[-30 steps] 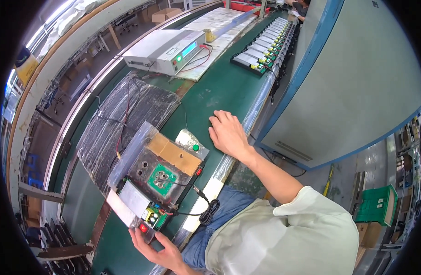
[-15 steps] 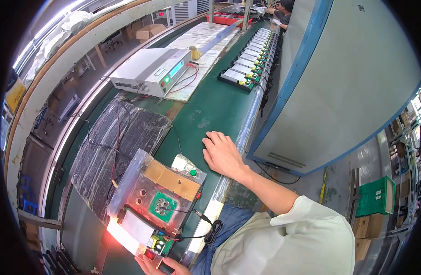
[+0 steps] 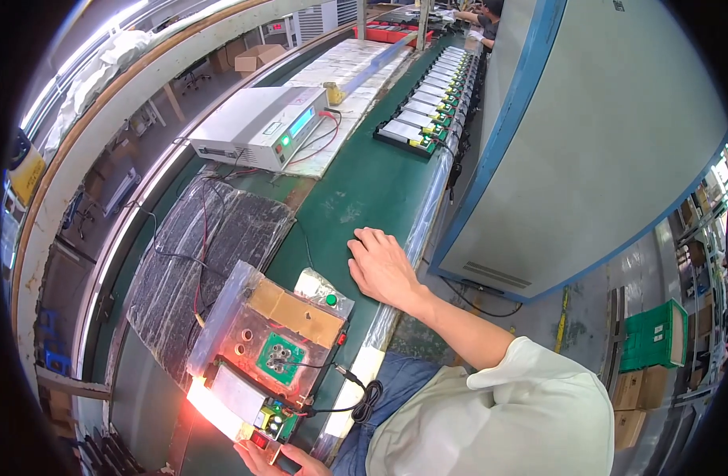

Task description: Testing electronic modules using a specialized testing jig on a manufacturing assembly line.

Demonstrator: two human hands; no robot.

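**Right palm flat on belt, left hand at the fixture's near end**

Right hand [image 3: 384,270]: lies palm down on the green belt [image 3: 364,190], fingers [image 3: 368,238] spread and slack, gripping nothing. Just to the left of its thumb sits a small foil-wrapped box with a green button [image 3: 326,289], close but apart from the hand.

Left hand [image 3: 281,458]: only partly visible at the lower edge. Its fingers curl around a dark object at the near end of the test fixture [image 3: 269,349]; what that object is cannot be made out.

Test fixture: a clear-plated jig with a green circuit board [image 3: 280,358] in the middle and a brown cardboard strip beyond it, lying between the two hands. A flat silver pack [image 3: 235,394] rests on its near part, just beyond the left fingertips, with a red glow along its left edge. Black cable [image 3: 356,397] coils to the right of the left hand.

Beyond the right fingertips, well apart: a white meter [image 3: 257,127] and a row of silver packs [image 3: 431,99] along the belt.
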